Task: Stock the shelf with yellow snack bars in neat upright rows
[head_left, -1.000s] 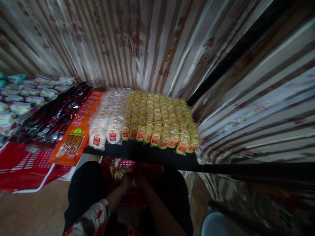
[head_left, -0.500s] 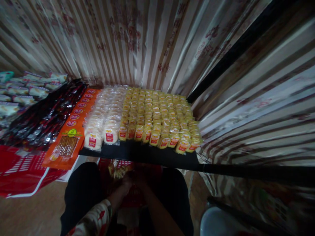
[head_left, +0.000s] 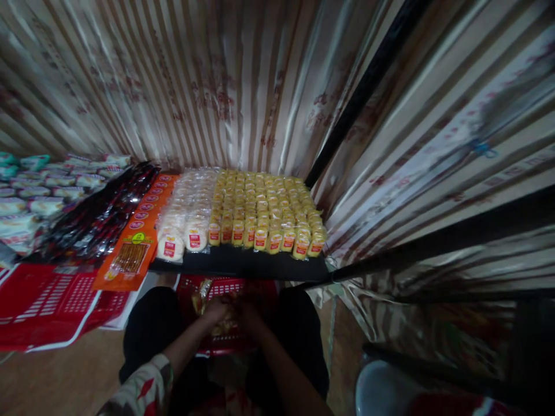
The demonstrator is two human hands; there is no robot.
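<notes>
A striped curtain (head_left: 173,86) hangs behind the black shelf (head_left: 247,266), where I see rows of yellow packets (head_left: 269,214) beside white packets (head_left: 184,214). Below the shelf's front edge, the left hand (head_left: 219,311) and right hand (head_left: 249,316) are close together over a red basket (head_left: 210,352). Wrapped pieces (head_left: 200,297) lie in it, near the left hand. It's too dark for me to tell whether either hand grips anything.

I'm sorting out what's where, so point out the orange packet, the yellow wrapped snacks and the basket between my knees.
Orange packet (head_left: 137,237), head view: middle of its front.
Yellow wrapped snacks (head_left: 266,214), head view: middle of the rows.
Basket (head_left: 229,285), head view: a bare slotted part.
</notes>
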